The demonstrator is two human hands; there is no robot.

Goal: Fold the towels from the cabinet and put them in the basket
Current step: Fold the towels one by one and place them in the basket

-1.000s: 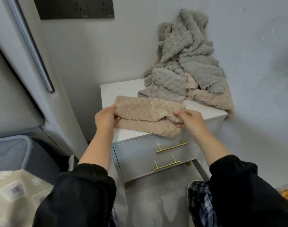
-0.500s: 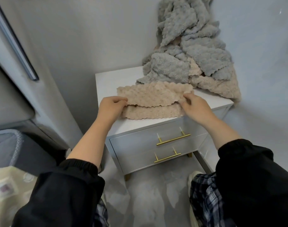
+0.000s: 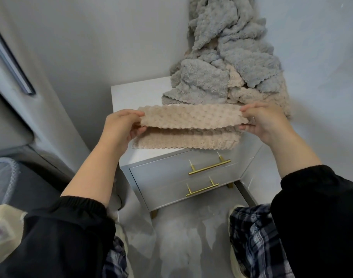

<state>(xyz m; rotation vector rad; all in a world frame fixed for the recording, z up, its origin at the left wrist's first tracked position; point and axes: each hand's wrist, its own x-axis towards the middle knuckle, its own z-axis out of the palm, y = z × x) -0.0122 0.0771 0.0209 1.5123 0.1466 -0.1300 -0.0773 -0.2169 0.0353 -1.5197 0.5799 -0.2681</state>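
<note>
A beige bumpy towel (image 3: 191, 125), folded lengthwise into a long strip, is stretched between my hands just above the front of the white cabinet (image 3: 135, 93). My left hand (image 3: 121, 127) pinches its left end, and my right hand (image 3: 261, 121) pinches its right end. Behind it, a heap of grey and beige towels (image 3: 227, 63) leans against the wall at the cabinet's back right. The grey basket (image 3: 9, 173) sits low at the left edge, only partly in view.
The cabinet has two drawers with gold bar handles (image 3: 209, 167). A grey door with a long dark handle (image 3: 9, 63) stands on the left. A cream patterned item (image 3: 3, 227) lies at the lower left. The grey floor (image 3: 181, 237) shows between my feet.
My hands have lifted the folded beige towel off the cabinet top and pulled it taut into a flat strip. The view has tilted lower.
</note>
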